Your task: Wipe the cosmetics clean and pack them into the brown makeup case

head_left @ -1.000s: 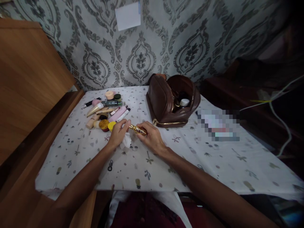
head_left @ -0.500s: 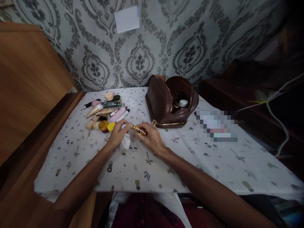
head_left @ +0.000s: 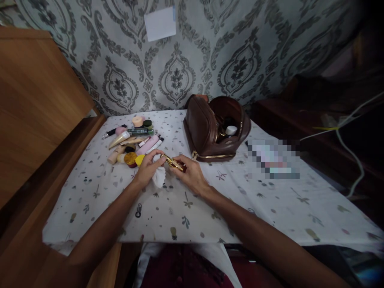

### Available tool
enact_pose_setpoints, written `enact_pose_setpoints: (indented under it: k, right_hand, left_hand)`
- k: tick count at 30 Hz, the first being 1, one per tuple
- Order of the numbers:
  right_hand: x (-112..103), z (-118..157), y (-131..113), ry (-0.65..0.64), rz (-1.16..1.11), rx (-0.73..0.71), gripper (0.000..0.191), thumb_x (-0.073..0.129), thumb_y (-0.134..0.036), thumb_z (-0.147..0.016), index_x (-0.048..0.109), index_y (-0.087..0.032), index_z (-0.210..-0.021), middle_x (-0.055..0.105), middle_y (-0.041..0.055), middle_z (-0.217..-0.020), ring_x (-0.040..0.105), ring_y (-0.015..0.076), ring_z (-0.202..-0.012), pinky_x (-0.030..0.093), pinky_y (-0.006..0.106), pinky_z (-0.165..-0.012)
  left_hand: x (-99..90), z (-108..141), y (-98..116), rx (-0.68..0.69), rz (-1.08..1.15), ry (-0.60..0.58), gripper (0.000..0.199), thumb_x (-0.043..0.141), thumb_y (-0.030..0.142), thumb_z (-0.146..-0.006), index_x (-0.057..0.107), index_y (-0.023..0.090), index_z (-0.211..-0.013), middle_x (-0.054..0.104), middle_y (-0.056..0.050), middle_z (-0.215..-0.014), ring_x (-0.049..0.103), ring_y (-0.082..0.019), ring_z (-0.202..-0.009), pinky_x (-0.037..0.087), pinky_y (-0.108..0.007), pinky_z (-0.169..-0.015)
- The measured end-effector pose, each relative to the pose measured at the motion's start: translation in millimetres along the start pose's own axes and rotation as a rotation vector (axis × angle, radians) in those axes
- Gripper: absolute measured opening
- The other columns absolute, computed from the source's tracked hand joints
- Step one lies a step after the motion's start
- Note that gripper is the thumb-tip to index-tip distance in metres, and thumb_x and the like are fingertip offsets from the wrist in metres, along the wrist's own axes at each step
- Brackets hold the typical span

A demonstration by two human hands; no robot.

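Fingers point(head_left: 183, 159) of the right hand point(head_left: 194, 174) are closed round a slim gold container point(head_left: 171, 161), held over the patterned table point(head_left: 150, 216); its left end is met by the left hand point(head_left: 146, 171), in which a white cloth point(head_left: 159, 177) is gripped. At nine o'clock, the left hand is closely bordered by a yellow lid point(head_left: 139, 160); at ten, makeup tubes point(head_left: 149, 145) are clustered. At two, space is taken by an open brown leather bag point(head_left: 200, 130); at three, a pixelated object point(head_left: 276, 158) is seen.

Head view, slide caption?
Left hand, with white cloth, and right hand hold a gold bottle near an open brown bag.
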State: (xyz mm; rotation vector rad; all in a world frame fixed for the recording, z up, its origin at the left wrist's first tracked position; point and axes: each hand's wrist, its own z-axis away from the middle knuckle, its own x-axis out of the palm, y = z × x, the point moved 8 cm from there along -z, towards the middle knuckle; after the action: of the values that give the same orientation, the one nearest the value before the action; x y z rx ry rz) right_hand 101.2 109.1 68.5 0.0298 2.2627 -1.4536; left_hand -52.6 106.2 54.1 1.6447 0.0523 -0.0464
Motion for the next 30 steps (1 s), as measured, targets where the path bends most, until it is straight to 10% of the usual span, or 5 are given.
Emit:
enact_pose_setpoints:
  k: [30]
  right_hand:
    - [49,16,8,-0.429,-0.815,0.357,0.052,0.076,-0.062,-0.069,0.056,-0.017,-0.085,0.062,-0.0016,-0.072,0.057,0.0108,-0.065,0.037,0.022,-0.059]
  left_hand:
    - [7.8,9,-2,-0.164,0.14,-0.105,0.044,0.078,0.05,-0.069,0.058,0.017,-0.089,0.062,0.004,-0.064,0.056,-0.011,-0.045,0.045,-0.021,-0.044]
